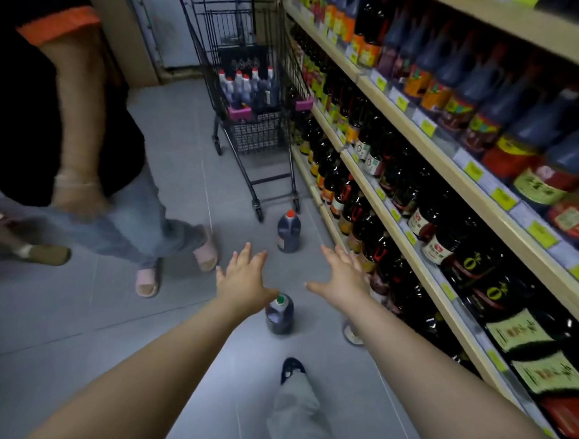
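Fingers of both hands spread wide, holding nothing. Left hand over green-capped jug, upright on floor, dark liquid inside; contact not clear. Right hand just beside it, near lowest shelf. Red-capped jug, dark-filled, stands farther on by cart. Cart basket holds white- and red-capped dark bottles. Shelves packed with dark bottles.

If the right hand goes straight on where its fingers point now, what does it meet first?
Probably the red-capped jug standing on the floor, before the shopping cart. Depth is unclear, so the open right hand may pass above it.
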Motion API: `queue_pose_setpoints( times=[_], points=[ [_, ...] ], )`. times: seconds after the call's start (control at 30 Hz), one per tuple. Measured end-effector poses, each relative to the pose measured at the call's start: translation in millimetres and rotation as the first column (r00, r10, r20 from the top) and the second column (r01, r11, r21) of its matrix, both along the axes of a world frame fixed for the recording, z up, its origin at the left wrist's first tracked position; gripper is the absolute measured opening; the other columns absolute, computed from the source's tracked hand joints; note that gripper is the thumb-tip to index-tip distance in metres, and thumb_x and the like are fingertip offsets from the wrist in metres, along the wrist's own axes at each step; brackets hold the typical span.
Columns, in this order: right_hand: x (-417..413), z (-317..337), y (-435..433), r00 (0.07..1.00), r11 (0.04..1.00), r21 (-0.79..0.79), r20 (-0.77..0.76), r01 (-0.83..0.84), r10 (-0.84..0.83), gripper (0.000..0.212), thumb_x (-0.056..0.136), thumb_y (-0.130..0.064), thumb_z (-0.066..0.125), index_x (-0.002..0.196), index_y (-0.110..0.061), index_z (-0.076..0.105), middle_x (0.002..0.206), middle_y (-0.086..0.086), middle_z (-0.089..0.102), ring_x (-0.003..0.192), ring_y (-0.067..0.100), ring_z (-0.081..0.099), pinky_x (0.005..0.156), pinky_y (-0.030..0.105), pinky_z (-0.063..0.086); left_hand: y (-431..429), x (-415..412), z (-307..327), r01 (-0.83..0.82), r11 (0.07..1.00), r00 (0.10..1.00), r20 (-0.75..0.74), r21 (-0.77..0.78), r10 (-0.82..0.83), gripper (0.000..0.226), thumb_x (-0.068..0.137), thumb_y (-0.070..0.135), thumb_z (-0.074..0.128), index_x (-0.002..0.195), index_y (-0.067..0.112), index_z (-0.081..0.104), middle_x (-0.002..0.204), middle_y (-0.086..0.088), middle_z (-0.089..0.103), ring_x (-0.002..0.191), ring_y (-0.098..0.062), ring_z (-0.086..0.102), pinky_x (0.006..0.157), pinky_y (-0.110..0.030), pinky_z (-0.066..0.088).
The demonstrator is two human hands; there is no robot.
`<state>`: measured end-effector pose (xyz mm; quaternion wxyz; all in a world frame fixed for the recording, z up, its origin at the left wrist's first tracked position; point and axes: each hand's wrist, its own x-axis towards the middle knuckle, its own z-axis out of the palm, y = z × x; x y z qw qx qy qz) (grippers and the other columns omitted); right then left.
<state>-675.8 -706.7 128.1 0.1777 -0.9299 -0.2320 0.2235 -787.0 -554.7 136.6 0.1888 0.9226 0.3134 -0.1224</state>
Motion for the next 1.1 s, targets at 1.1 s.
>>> queue_pose_setpoints(
  times=[1.1],
  points=[
    [277.4,5.0,437.7,0.999,0.999,-0.033,-0.042,-0.001,0.0,0.086,0.081,-0.044,0.067,0.149,-0.034,0.016,0.16,-0.003,0.006,0.147,0.022,0.002,0.119,0.039,0.01,460.0,294.4,-4.7,0.09,0.996,0.994,-0.056,-0.015,-0.09,0.083,0.084,0.048,0.059,0.15,0.027,0.014,0.16,-0.004,-0.006,0.147,-0.029,0.0,0.116,-0.055,0.009]
  ],
)
